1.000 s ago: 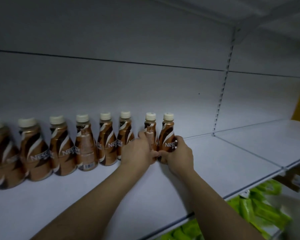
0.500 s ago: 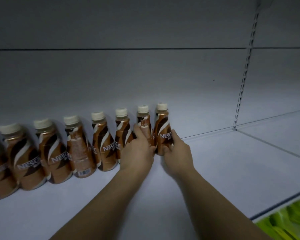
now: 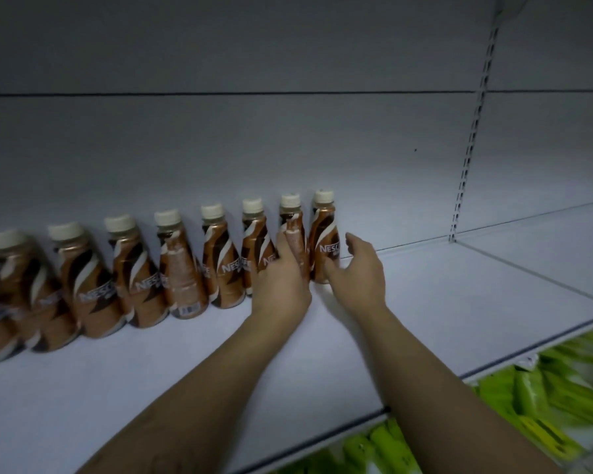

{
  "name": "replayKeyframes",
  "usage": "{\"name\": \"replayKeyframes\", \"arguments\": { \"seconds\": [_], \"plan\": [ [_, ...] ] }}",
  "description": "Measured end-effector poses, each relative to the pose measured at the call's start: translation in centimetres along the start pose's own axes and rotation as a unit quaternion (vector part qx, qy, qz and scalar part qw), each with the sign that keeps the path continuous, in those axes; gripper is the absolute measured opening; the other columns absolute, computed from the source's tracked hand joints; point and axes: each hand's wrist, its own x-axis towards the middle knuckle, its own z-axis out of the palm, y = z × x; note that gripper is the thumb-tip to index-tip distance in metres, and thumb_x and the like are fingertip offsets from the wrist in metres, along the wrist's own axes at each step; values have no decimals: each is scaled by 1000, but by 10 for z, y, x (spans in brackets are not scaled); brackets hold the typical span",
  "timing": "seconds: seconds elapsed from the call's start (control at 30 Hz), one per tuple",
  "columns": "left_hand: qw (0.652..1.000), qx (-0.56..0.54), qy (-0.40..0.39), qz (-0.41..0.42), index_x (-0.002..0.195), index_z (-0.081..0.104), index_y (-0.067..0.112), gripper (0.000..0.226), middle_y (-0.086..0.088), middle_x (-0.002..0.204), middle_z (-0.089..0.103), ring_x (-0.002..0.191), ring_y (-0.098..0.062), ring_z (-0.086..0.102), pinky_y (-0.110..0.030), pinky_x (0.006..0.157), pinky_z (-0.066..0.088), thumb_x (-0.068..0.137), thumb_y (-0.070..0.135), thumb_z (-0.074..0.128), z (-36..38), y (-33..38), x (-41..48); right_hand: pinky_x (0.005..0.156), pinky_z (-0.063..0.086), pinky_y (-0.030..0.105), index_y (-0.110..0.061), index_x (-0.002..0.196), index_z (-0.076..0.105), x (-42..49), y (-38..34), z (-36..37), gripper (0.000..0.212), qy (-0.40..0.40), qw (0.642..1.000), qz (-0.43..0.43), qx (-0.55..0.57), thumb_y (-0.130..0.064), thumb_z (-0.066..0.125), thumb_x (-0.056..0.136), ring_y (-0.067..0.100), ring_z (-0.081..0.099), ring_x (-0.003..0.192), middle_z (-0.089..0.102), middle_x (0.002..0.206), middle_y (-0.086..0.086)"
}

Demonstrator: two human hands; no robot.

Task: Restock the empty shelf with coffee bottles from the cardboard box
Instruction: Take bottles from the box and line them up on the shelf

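Gripping the lower body of the second-last bottle (image 3: pixel 293 234), the left hand (image 3: pixel 281 278) lays one finger up its side. Right hand (image 3: pixel 358 268) spread loose, thumb by the base of the end bottle (image 3: pixel 323 234), fingers off it. Both bottles upright at the right end of the row (image 3: pixel 220 261), far along the shelf (image 3: pixel 459 302). Green packs (image 3: pixel 545 388) below, near right.

Brown plastic coffee bottles with cream caps (image 3: pixel 220 261) stand in a row at the back of the white metal shelf (image 3: pixel 442 319), left to centre frame. Left hand (image 3: pixel 281 282) grips the second-last bottle (image 3: pixel 293 234); right hand (image 3: pixel 356 271), fingers relaxed, beside the end bottle (image 3: pixel 324 248).
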Motion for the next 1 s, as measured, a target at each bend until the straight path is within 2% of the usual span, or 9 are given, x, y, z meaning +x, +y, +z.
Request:
{"name": "replayKeyframes", "arguments": {
  "seconds": [0.1,0.17,0.23,0.33,0.43,0.53,0.63,0.87,1.0],
  "plan": [
    [999,-22,-32,7,123,44,19,41,-2,100,66,90,-23,64,-44,79,54,87,29,61,-20,-3,-9,79,40,25,-42,117,48,-16,-14,-9,44,-7,997,-64,-30,-41,69,78,12,55,105,55,118,-8],
    [999,2,-36,18,109,52,23,31,4,96,66,86,-19,64,-41,73,55,83,35,64,-43,-13,-12,77,48,30,-39,112,49,-25,-25,-9,42,-51,993,-90,-57,-48,69,76,10,56,98,54,111,-12],
    [999,20,-33,23,107,54,24,32,4,98,65,86,-18,62,-40,73,55,81,35,67,-70,-29,-16,79,51,34,-36,115,49,-36,-39,-4,48,-77,989,-109,-61,-52,68,74,10,57,97,55,108,-14],
    [999,17,-19,30,112,57,24,37,6,99,65,85,-13,62,-35,74,54,79,34,71,-112,-59,-27,84,42,26,-36,120,47,-53,-63,11,54,-85,983,-156,-50,-47,70,73,9,53,104,50,107,-19],
    [999,28,17,41,113,57,25,41,4,104,67,89,-16,63,-34,75,53,76,36,70,-153,-88,-41,88,37,24,-29,130,47,-64,-93,36,60,-101,973,-199,-52,-39,73,77,13,51,114,55,122,-7],
    [995,74,57,41,117,57,20,46,-4,107,66,96,-25,62,-34,75,50,76,38,69,-193,-120,-50,101,39,29,-23,141,43,-75,-132,69,67,-142,964,-222,-44,-37,71,81,14,44,128,49,139,-3],
    [990,102,94,26,114,58,15,44,-8,105,63,99,-29,57,-35,76,44,76,34,70,-228,-154,-58,106,38,33,-23,142,42,-97,-169,106,67,-177,950,-258,-21,-41,68,83,15,42,130,48,141,-2],
    [973,122,195,-7,116,55,14,44,-6,114,58,110,-26,45,-36,86,41,77,28,72,-279,-233,-68,102,42,35,-30,141,40,-135,-224,176,59,-231,923,-307,4,-32,64,88,15,44,127,45,140,-6],
    [978,70,184,-61,122,50,15,51,-3,119,54,115,-22,42,-31,86,38,79,32,72,-277,-267,-63,89,43,30,-30,138,42,-140,-255,202,52,-210,922,-326,7,-26,60,89,16,50,119,48,134,-6]
  ]
}}
